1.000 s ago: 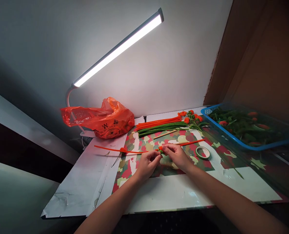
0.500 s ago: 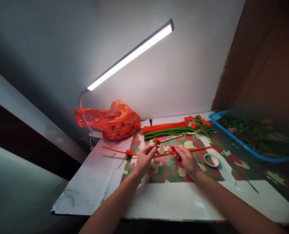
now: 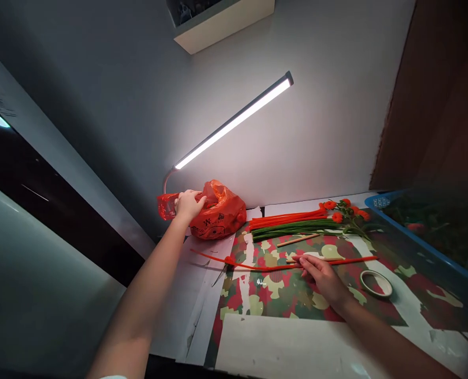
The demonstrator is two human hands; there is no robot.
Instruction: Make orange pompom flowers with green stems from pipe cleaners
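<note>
My left hand (image 3: 189, 204) reaches over the mouth of a red plastic bag (image 3: 218, 223), its thumb and fingers slightly apart. I see nothing held between them, though some fingertips are hidden. Over the patterned mat, my right hand (image 3: 322, 276) pinches a long orange pipe cleaner (image 3: 265, 268), which stretches out to both sides. Beneath its left part lies a small orange flower (image 3: 229, 261) with a thin stem. A wooden stick (image 3: 299, 240) rests behind my right hand, and a roll of tape (image 3: 376, 284) lies to its right.
Bundled orange pipe cleaners (image 3: 289, 218) and green pipe cleaners (image 3: 292, 229) lie at the back beside several orange flowers (image 3: 338, 217). A blue basket (image 3: 423, 239) stands at the right. The lamp (image 3: 234, 122) hangs above, under a wall shelf (image 3: 226, 26).
My left hand has moved from the middle of the mat to the bag, and the small orange flower it held is no longer visible in it. My right hand stays by the pipe cleaner.
</note>
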